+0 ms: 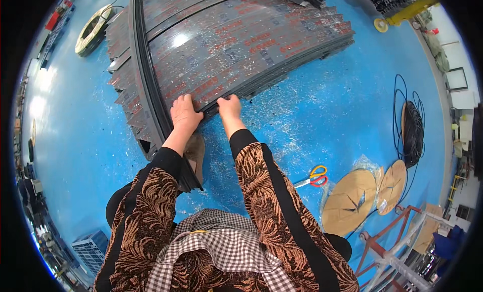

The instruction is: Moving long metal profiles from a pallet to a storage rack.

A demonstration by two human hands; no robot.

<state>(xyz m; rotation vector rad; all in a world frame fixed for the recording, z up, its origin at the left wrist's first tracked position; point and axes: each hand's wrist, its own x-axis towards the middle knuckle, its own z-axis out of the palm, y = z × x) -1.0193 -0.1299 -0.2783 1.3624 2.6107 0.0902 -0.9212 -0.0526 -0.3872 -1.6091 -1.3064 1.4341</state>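
A stack of long grey profiles [226, 50] in film with red print lies before me, its ends stepped. A bundle of black strips [143, 70] runs lengthwise across its left side. My left hand [185, 114] lies on the near corner of the stack beside the bundle, fingers stretched out and thumb pointing right along the edge. Just to its right, my right hand [230, 110] has its fingers curled on a dark profile [212, 110] at the near edge. The fingertips' undersides are hidden.
On the blue floor, scissors [314, 177] with yellow and red handles lie at right, near cardboard discs [347, 204] and a black coil [413, 133]. A pale coil [94, 30] lies far left, a blue crate [90, 251] near left. A metal frame [385, 252] stands near right.
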